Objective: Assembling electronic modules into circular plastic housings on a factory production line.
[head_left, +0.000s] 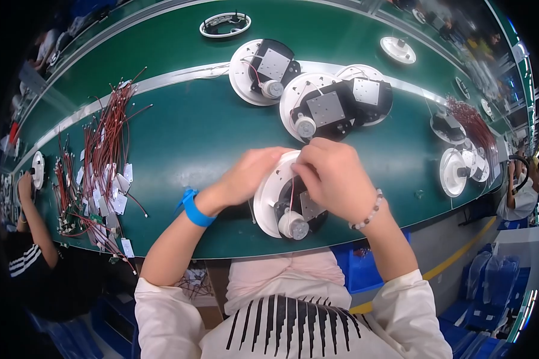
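Note:
In front of me at the table's near edge lies a round white disc unit [269, 206], with a black plate, a metal square and a small white motor [293, 225] on it. My left hand [254, 173] grips its upper left rim, fingers partly hidden. A thin red and white wire [291, 194] runs up from the motor to my right hand [332, 179]. That hand is closed in a pinch over the disc's upper part, and the wire's end is hidden under its fingers.
Just beyond my hands stand similar disc units [326, 107]. A pile of red wires with small boards [108, 161] lies left. More units [455, 170] and wires [473, 122] are at right. White rings [224, 25] sit on the green belt [161, 45]. A co-worker's hand [25, 188] shows far left.

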### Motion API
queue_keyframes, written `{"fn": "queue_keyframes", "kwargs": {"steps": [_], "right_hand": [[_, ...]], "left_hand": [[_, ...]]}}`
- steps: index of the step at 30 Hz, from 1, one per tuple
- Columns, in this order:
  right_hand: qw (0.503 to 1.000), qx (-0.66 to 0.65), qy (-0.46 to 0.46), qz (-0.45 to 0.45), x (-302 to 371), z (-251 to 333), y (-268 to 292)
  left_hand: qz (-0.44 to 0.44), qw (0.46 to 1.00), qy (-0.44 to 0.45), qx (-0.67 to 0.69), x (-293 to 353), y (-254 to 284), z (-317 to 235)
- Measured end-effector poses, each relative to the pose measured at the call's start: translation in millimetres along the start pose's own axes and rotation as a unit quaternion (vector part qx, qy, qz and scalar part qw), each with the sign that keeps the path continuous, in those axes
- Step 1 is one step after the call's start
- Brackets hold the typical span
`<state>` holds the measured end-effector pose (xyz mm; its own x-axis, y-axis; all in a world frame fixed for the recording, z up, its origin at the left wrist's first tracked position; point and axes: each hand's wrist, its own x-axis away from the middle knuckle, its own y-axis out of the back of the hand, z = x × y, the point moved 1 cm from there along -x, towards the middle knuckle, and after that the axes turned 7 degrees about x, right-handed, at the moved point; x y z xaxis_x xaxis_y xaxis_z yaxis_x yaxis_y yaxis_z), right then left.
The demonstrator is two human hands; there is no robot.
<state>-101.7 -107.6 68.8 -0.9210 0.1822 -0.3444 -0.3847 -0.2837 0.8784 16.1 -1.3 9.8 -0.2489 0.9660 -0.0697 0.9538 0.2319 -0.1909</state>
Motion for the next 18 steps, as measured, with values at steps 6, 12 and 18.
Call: {"fn": "queue_keyframes", "kwargs": {"steps": [6,12,18], "right_hand": [[0.999,0.02,-0.027,0.004,6,3,1],[0.999,0.009,-0.028,-0.016,-1,0,5],[0.986,-0.137,-0.044,0.09,-24,-22,-1]], "left_hand": [[0.1,0.978,0.155,0.097,-6,20,5],[0.097,0.981,0.151,0.067,-9,20,3],[0.052,0.975,0.215,-0.016,-9,27,-10]]}}
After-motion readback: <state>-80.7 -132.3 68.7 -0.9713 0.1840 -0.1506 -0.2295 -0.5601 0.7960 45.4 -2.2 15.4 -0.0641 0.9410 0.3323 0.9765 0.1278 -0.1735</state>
